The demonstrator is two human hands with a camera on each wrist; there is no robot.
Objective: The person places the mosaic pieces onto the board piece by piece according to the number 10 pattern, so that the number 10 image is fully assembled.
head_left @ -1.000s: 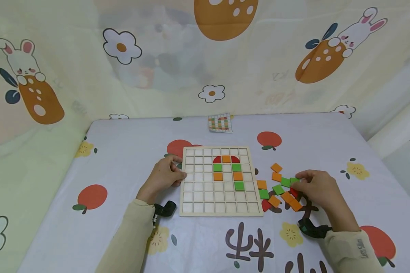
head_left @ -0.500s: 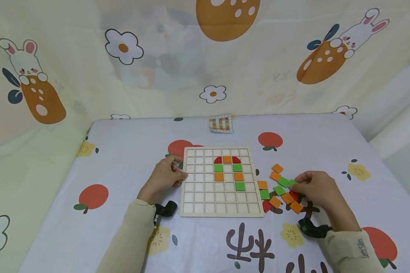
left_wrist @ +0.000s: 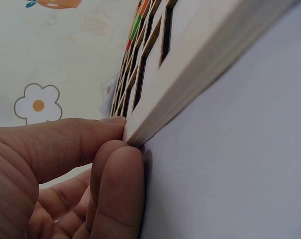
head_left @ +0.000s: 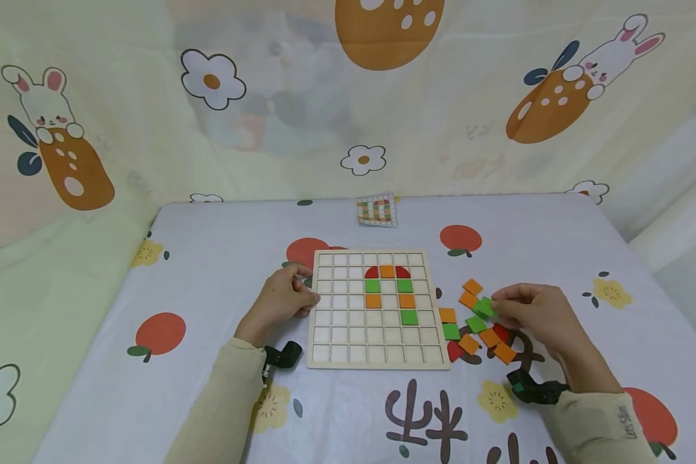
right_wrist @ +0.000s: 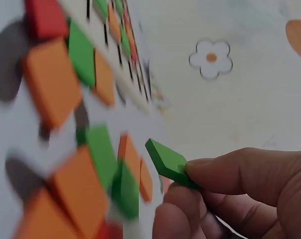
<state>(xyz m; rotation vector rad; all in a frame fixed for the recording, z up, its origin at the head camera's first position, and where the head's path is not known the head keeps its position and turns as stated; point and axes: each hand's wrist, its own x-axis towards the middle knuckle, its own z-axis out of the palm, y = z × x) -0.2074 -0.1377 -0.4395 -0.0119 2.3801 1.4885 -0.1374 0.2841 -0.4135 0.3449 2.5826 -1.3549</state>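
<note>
A square wooden grid board [head_left: 339, 335] lies on the table, with red, orange and green tiles set in some of its cells. At the board's left edge my left hand [head_left: 275, 299] holds the rim between thumb and fingertips, as the left wrist view shows up close. To the right of the board, my right hand [head_left: 542, 316] pinches a green square tile [right_wrist: 167, 162] by one corner, raised above the loose tiles. Beneath and beside it lie several scattered pieces, among them an orange tile [head_left: 472, 287], another green tile [head_left: 476, 324] and a red piece [head_left: 501, 332].
A small printed card with a coloured grid pattern [head_left: 377, 210] stands at the table's back edge. More loose tiles, such as an orange tile [head_left: 447, 315], lie close against the board's right edge. A patterned cloth [head_left: 290, 116] hangs behind the table.
My right hand has lifted slightly with a green tile from the loose pieces, uncovering more of the red one beneath. Neighbouring orange and green tiles have shifted a little. The left hand stays at the board.
</note>
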